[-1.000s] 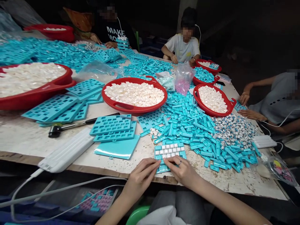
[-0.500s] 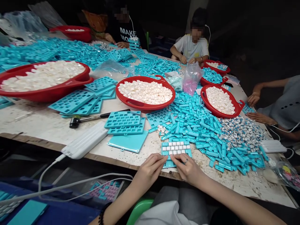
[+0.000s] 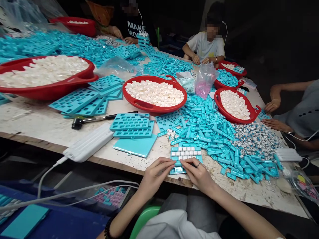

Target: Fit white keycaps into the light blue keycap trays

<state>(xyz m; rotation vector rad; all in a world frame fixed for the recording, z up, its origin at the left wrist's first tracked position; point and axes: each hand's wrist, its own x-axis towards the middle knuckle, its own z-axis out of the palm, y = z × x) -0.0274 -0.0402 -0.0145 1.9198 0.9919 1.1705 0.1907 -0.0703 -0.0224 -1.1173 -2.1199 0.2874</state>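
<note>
Head view, looking down at a worn white work table (image 3: 30,122). Left hand (image 3: 156,176) and right hand (image 3: 198,174) sit close together at the near table edge, both on a teal plastic keycap tray (image 3: 185,156) filled with rows of white keycaps. Left fingers (image 3: 165,162) are narrow and together, their tips at the tray's left side; right fingers (image 3: 185,163) curl in over the lower keys (can't tell if they're pinching a single key or just pressing). A ring (image 3: 198,164) is on the right hand, a beaded bracelet (image 3: 107,227) on the left wrist. Just above the tray lies a big heap of loose teal pieces (image 3: 206,132), with a pile of small white-and-grey keycaps (image 3: 256,139) to its right. Left of the hands are stacked teal trays (image 3: 129,121), a flat teal sheet (image 3: 134,146), a white corded plastic block (image 3: 88,143) and a mallet (image 3: 78,123). Red basin (image 3: 149,108) holds white keycaps. Co-worker hands (image 3: 272,106) rest at the right table side.
</note>
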